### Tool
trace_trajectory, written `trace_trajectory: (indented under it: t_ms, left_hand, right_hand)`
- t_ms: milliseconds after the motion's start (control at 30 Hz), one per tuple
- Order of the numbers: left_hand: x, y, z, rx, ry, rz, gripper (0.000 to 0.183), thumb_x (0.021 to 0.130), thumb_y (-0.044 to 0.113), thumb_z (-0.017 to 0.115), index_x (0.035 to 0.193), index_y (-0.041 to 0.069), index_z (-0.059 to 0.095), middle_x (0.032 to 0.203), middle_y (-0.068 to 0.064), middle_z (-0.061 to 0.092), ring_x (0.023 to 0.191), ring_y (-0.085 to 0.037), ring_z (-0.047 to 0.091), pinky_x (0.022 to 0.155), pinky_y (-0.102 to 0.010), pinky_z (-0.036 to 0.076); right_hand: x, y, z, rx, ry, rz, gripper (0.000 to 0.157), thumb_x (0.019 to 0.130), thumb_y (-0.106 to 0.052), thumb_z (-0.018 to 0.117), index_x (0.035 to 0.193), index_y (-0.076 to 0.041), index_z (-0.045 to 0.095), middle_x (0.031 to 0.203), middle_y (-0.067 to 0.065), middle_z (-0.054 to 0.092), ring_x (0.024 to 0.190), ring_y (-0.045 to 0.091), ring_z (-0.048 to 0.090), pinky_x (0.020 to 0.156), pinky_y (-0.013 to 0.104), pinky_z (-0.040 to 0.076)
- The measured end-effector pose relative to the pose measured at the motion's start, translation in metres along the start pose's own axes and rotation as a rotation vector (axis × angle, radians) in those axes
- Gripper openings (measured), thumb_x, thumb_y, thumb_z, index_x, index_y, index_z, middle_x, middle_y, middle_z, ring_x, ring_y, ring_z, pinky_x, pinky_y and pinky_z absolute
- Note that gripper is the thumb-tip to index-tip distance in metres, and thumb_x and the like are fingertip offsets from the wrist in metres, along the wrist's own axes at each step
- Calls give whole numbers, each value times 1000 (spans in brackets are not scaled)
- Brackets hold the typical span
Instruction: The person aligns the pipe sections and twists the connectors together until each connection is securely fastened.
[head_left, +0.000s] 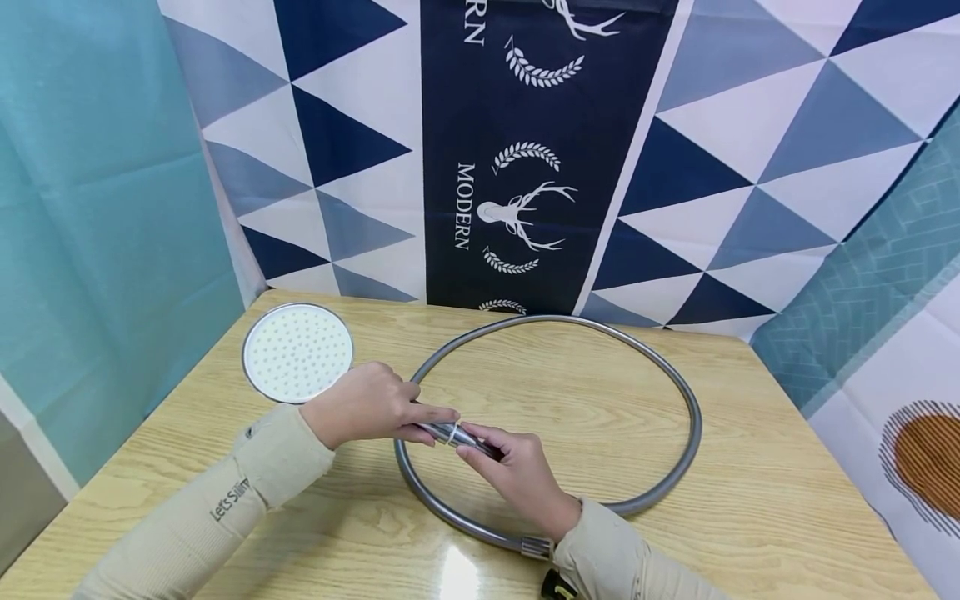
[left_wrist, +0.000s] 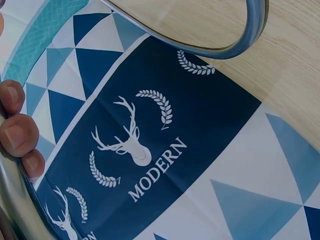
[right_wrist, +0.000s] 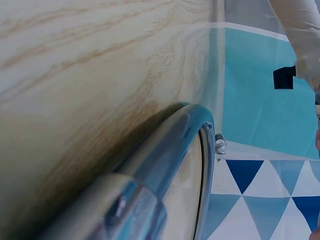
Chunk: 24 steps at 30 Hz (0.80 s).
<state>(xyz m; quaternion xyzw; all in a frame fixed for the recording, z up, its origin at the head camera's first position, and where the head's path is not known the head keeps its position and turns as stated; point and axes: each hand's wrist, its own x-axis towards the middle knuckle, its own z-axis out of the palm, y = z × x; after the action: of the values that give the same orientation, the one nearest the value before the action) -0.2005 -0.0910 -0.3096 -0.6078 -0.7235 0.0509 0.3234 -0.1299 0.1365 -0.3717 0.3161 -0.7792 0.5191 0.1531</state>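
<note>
In the head view my left hand (head_left: 375,404) grips a smooth metal shower head handle (head_left: 435,428). Its fingertips (left_wrist: 20,135) curl over the shiny handle in the left wrist view. The round white face of the shower head (head_left: 298,352) lies beyond that wrist, which hides where face and handle join. My right hand (head_left: 521,475) pinches a metal hose end (head_left: 480,443) against the handle's tip, with a pale ring at the meeting point. From there the grey shower hose (head_left: 693,417) loops over the table. Its other end, a ridged metal nut (head_left: 536,547), lies under the right wrist.
The wooden table (head_left: 787,467) bears the hose loop. Behind it hangs a patterned cloth (head_left: 517,167) with triangles and deer prints, and a teal cloth (head_left: 97,208) hangs at the left. A small black object (head_left: 557,586) shows at the right cuff.
</note>
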Motion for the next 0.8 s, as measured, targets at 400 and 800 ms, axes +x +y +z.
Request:
trace_trajectory:
  t_ms: [400, 800]
  left_hand:
    - [-2, -1, 2, -10, 11, -7, 36, 80, 51, 72, 110, 31, 69, 52, 7, 45, 38, -4, 29, 39, -16, 26]
    - [0, 0, 0, 0, 11, 1, 35, 82, 52, 70, 110, 31, 69, 52, 8, 45, 38, -5, 30, 39, -17, 27]
  right_hand:
    - [2, -1, -2, -16, -20, 20, 24, 88, 2, 65, 109, 13, 65, 79, 13, 70, 59, -1, 53, 47, 23, 47]
    - [2, -1, -3, -52, -28, 37, 21, 89, 1, 65, 107, 11, 66, 71, 10, 67, 56, -2, 48, 45, 22, 44]
